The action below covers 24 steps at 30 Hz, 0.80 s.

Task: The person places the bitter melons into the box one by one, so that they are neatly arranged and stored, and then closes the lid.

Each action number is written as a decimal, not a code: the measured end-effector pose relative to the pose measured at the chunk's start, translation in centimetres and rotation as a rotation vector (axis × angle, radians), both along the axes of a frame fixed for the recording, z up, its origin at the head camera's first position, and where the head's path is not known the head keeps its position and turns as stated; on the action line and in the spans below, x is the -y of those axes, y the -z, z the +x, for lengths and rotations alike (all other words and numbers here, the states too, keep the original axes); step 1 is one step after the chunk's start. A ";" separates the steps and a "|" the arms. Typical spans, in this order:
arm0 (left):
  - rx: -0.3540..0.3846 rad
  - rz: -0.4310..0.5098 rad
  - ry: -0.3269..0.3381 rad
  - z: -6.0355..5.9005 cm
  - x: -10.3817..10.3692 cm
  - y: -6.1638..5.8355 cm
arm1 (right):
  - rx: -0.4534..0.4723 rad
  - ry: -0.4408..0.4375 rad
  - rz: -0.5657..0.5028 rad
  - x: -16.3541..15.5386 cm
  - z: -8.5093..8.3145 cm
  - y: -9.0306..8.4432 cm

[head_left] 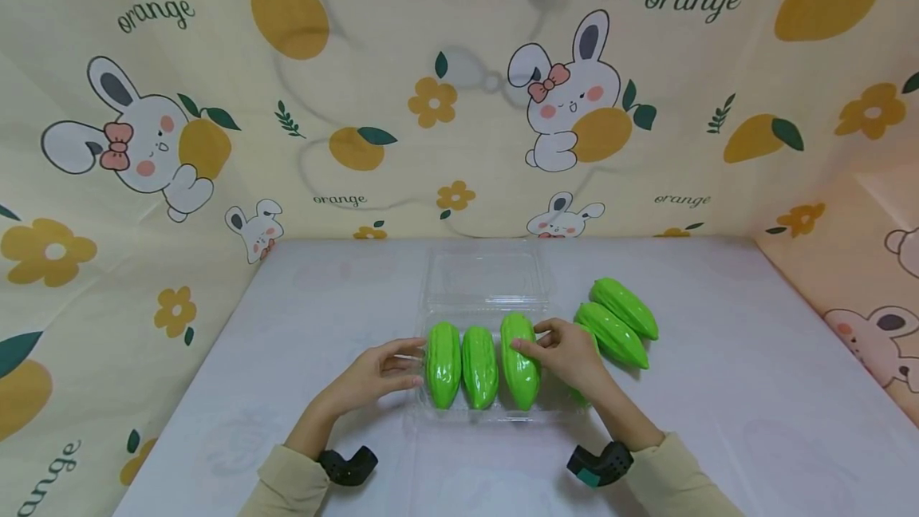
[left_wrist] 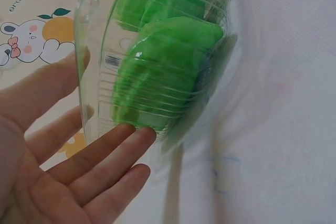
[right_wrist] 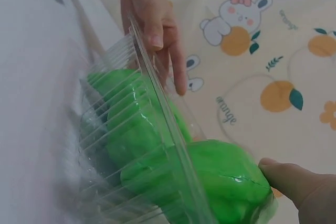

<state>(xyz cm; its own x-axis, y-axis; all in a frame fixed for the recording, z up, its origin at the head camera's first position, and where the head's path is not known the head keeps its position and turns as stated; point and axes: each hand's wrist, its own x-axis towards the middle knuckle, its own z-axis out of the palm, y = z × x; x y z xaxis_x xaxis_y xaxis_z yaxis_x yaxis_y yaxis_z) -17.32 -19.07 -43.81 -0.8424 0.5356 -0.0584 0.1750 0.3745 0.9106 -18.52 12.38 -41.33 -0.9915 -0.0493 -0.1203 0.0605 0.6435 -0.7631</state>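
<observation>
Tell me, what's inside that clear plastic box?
Three green ridged toy gourds lie side by side in the clear box. The right hand covers its right end, where a bit more green shows, so a fourth can't be confirmed.

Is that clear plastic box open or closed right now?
Open. The clear box has its lid folded back toward the wall, and three green gourds lie uncovered inside.

The head view looks forward and down from above the desk (head_left: 718, 389), taking in the clear box (head_left: 483, 294) from well back. The left wrist view sits close against the box's left wall (left_wrist: 94, 77), facing right. The right wrist view hugs the box's right side, facing left. All three share that box.
</observation>
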 end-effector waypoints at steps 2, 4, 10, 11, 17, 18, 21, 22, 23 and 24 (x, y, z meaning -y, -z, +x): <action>0.003 0.000 -0.002 0.0 0.0 0.0 | -0.005 -0.007 0.015 0.0 0.0 0.1; 0.004 0.000 -0.005 0.0 0.0 -0.1 | -0.002 -0.016 0.017 0.0 0.0 0.1; 0.002 -0.005 -0.005 0.0 0.0 0.0 | -0.018 -0.051 0.038 0.1 0.1 0.0; 0.002 -0.006 -0.006 0.0 0.0 0.0 | -0.024 -0.061 0.046 0.1 0.1 0.0; 0.005 -0.004 -0.007 0.1 0.0 0.0 | -0.029 -0.093 0.080 0.1 0.2 -0.1; 0.005 -0.004 -0.007 0.1 0.0 -0.1 | -0.028 -0.095 0.083 0.1 0.2 -0.2; 0.005 -0.004 -0.005 0.1 0.0 -0.1 | -0.036 -0.105 0.098 0.2 0.2 -0.3; 0.005 -0.003 -0.006 0.1 0.0 -0.1 | -0.041 -0.109 0.106 0.2 0.2 -0.3; 0.006 -0.003 -0.005 0.1 0.0 -0.1 | -0.048 -0.110 0.117 0.2 0.2 -0.3; 0.005 -0.003 -0.004 0.1 0.0 -0.1 | -0.053 -0.112 0.127 0.3 0.2 -0.2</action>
<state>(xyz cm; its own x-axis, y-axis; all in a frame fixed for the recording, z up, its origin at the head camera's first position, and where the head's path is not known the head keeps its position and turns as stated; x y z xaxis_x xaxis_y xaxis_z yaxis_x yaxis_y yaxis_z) -17.25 -19.05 -43.72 -0.8443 0.5320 -0.0645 0.1684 0.3776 0.9105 -18.36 12.12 -41.09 -0.9858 -0.1471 -0.0805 -0.0547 0.7356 -0.6752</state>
